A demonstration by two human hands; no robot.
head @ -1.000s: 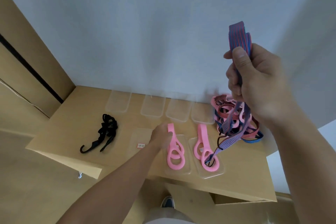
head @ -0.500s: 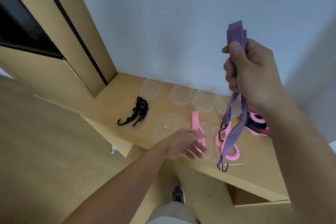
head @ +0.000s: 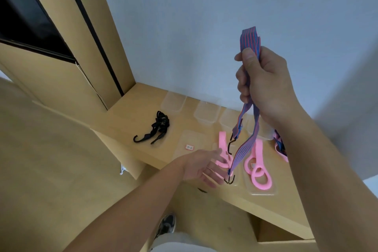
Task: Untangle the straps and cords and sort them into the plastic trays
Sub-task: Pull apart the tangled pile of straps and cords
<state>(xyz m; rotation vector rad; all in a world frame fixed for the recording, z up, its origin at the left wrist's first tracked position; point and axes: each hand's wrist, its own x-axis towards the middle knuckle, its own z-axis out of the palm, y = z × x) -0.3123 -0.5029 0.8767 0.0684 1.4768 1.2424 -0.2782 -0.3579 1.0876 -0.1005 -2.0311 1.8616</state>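
My right hand [head: 263,84] is raised high and grips a folded blue-and-red striped strap [head: 244,149]. The strap's two ends hang down over the table, each ending in a black hook. My left hand [head: 204,166] reaches toward the lower hook with its fingers spread and holds nothing. Two pink loop straps [head: 256,172] lie in flat clear trays [head: 263,191] near the table's front edge. The left one is partly hidden by my left hand. A black cord bundle [head: 157,127] lies loose on the table at the left. The rest of the tangled pile [head: 280,146] shows behind my right forearm.
Several deeper clear trays [head: 173,101] stand in a row along the white wall. A flat clear lid with a small red label [head: 189,147] lies mid-table. A wooden cabinet with a dark panel rises at the left. The table's front edge runs diagonally below my hands; my shoe shows beneath.
The striped strap has come clear of the tangled pile and now hangs from my right hand. My left hand left the pink strap and moved toward the strap's lower hook. The view swung left.
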